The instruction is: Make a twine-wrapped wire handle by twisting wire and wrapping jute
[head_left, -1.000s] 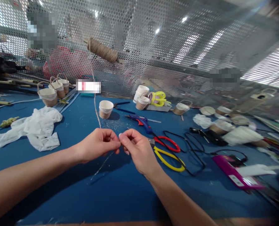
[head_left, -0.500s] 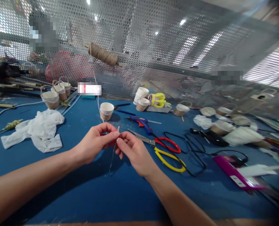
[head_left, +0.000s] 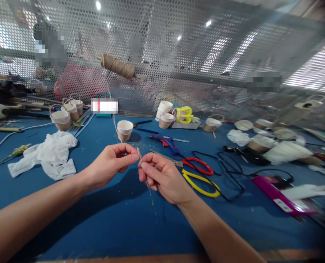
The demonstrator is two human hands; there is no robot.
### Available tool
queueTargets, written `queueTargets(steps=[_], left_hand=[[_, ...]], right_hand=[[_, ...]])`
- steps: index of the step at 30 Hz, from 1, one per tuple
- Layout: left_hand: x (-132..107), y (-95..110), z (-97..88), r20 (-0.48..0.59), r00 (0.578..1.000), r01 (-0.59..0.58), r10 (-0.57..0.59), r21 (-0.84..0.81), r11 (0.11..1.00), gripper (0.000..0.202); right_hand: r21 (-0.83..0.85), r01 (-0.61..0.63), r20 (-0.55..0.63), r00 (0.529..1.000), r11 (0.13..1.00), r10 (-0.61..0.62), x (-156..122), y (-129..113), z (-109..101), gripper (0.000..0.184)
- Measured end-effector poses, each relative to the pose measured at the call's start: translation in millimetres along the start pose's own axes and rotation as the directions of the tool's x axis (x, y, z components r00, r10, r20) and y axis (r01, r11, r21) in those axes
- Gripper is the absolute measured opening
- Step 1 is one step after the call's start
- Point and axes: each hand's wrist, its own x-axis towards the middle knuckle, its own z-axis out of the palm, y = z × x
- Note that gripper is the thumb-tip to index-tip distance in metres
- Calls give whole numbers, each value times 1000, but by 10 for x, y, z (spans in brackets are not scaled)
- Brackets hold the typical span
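Observation:
A thin wire [head_left: 152, 199], its upper end wrapped in twine, hangs down from between my hands. My left hand [head_left: 113, 160] pinches the twine [head_left: 114, 122] at the wire's top end. With thumb and fingers, my right hand [head_left: 163, 177] grips the wire just below. The twine comes down from a brown spool [head_left: 118, 66] mounted on the mesh panel. Behind my hands stands a small pot [head_left: 125, 129] with a white lining. To the right of my right hand lie scissors [head_left: 211, 170] with one red and one yellow handle.
A blue glue gun [head_left: 166, 143] and pliers [head_left: 149, 130] lie beyond the scissors. Crumpled white fabric [head_left: 54, 153] is at left, near small handled baskets [head_left: 61, 121]. A purple power strip [head_left: 274, 193] and black cables occupy the right. Perforated metal mesh [head_left: 162, 54] rises behind.
The wire's lower end has swung from left of my right hand to below it, now slanting down to the right. Both hands still grip, slightly farther apart. The view has shifted a little.

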Motion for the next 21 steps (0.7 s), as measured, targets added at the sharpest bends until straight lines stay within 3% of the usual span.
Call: queueTargets(steps=[7,14,21], left_hand=[[2,-20,-9,-28,999,-27,29,89,996,21],[-23,-30,23,-55,997,-55,62,130,990,17],[-19,-58,15,-19,998,-51,54,108,993,17]], right_hand=[[-181,15,-68,997,983,-27,-19,-55,34,12],[-449,76,-112,984,890,-140,-62,-100,68,7],[-395,49,-117,988,917,-103,-67,-120,75,11]])
